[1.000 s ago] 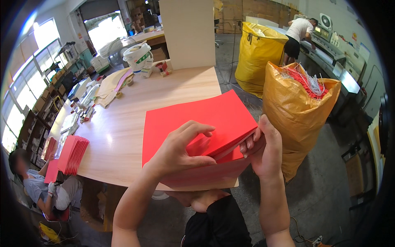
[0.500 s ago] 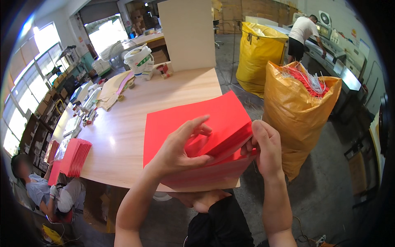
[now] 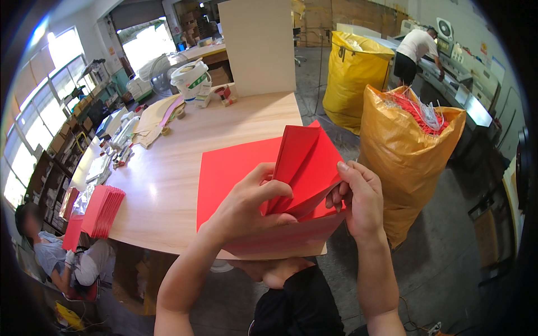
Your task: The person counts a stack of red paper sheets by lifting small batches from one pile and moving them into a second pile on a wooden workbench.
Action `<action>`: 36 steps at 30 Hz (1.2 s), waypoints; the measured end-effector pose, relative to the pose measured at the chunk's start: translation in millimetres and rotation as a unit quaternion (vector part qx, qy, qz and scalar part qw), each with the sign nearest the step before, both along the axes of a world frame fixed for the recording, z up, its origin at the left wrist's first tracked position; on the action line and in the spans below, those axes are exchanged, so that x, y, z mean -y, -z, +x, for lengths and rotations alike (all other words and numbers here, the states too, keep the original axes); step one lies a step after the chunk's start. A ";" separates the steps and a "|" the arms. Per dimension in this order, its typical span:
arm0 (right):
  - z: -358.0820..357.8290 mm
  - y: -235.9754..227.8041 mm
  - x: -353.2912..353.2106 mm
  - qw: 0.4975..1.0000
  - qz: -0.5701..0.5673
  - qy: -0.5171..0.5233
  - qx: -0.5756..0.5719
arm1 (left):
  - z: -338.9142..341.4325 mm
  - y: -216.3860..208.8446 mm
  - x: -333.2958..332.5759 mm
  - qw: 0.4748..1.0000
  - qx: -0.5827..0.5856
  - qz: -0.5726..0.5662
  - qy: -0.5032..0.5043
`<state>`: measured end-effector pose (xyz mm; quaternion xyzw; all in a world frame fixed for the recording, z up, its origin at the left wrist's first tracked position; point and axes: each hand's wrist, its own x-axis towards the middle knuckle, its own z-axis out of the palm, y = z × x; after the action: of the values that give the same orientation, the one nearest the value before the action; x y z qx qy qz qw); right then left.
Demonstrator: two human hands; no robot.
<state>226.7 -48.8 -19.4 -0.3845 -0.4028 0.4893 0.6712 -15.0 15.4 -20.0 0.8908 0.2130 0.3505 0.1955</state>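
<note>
A stack of large red paper sheets (image 3: 238, 171) lies at the table's near right edge. Several upper sheets (image 3: 322, 154) are lifted off it, and their left part is bent up and over into a standing fold. My left hand (image 3: 249, 199) is closed on that fold, its fingers curled over the left side and the thumb low at the near edge. My right hand (image 3: 363, 193) pinches the near right corner of the lifted sheets between thumb and fingers. Below them the layered near side of the stack shows.
The wooden table (image 3: 159, 179) carries a white bucket (image 3: 189, 78), tape rolls (image 3: 165, 131) and red folded bundles (image 3: 103, 210). A seated person (image 3: 50, 252) is at the left. An orange sack (image 3: 409, 162) and a yellow bag (image 3: 356, 78) stand right; another person (image 3: 414, 50) bends over a machine.
The upper sheets, nearly flat before, now have their left part bent up toward the right. My left fingers have closed on them; my right hand keeps its grip at the corner.
</note>
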 end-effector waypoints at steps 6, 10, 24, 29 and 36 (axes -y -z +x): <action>7.4 5.8 2.1 1.000 0.006 0.001 0.030 | -1.2 -1.0 -1.1 1.000 0.003 -0.026 0.002; 5.8 31.4 20.8 0.854 0.143 0.362 0.345 | 0.3 -3.1 -0.1 0.999 -0.019 -0.035 -0.018; -9.8 43.6 26.8 0.749 0.237 0.119 0.607 | 11.6 -1.1 5.6 0.991 -0.097 0.096 -0.013; -13.6 38.1 25.9 0.749 0.234 0.121 0.608 | 12.9 -2.3 3.5 0.984 -0.122 0.122 -0.038; -0.3 42.7 29.4 0.778 0.226 0.147 0.567 | 16.4 0.6 1.3 0.988 -0.100 0.109 -0.040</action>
<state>226.3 -78.2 -62.1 -0.4841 -0.7481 -0.0272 0.4530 1.4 14.2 -20.6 0.9280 0.2276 0.2884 0.0612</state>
